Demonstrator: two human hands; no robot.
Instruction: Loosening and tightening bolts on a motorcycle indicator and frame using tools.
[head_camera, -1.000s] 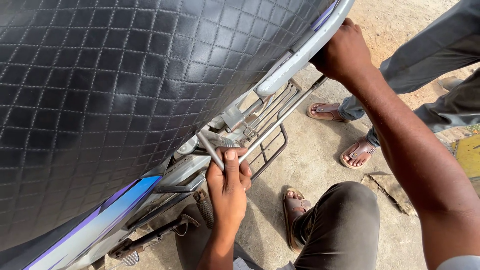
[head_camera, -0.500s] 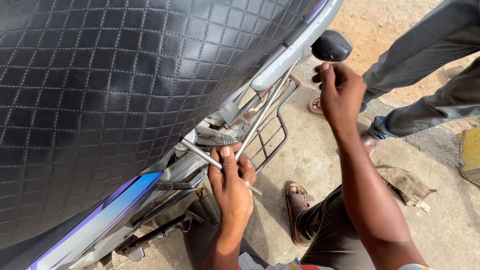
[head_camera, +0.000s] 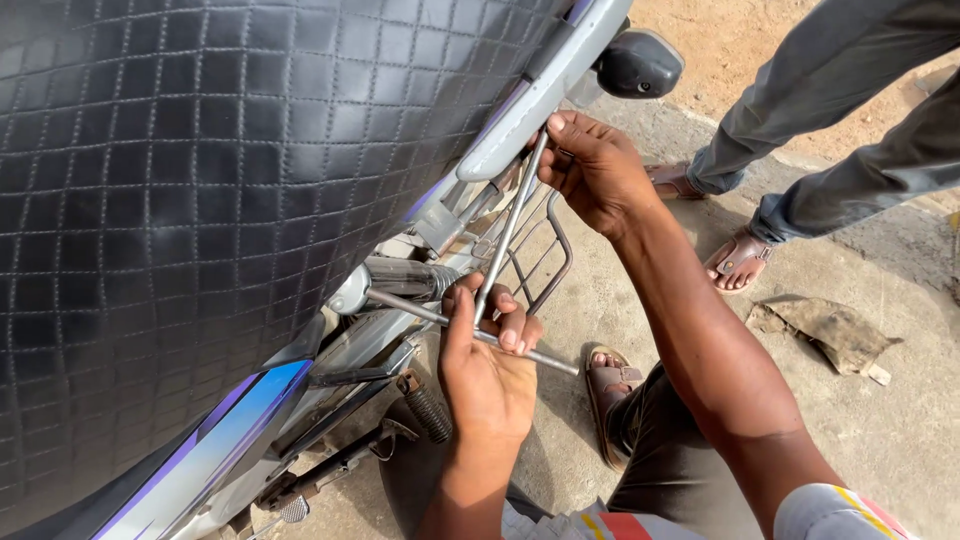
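Note:
I look down along the side of a motorcycle with a black quilted seat (head_camera: 200, 190). My left hand (head_camera: 487, 360) grips a thin metal T-handle wrench (head_camera: 455, 322) that runs across toward the frame below the seat, near the rear shock spring (head_camera: 400, 277). My right hand (head_camera: 592, 170) is up at the rear, fingers wrapped on a slanted metal bar of the side guard rack (head_camera: 512, 225), just under the grey grab rail (head_camera: 540, 95).
A black turn signal (head_camera: 638, 64) sticks out at the tail. A folded footpeg (head_camera: 428, 408) hangs below. Another person's legs and sandalled feet (head_camera: 738, 258) stand on the concrete at right. A dirty rag (head_camera: 825, 330) lies on the ground. My own sandalled foot (head_camera: 608, 385) is below.
My right hand came off the grab rail, swung down and now holds the rack bar. My left hand stayed on the wrench, turning it slightly. The view shifted toward the tail.

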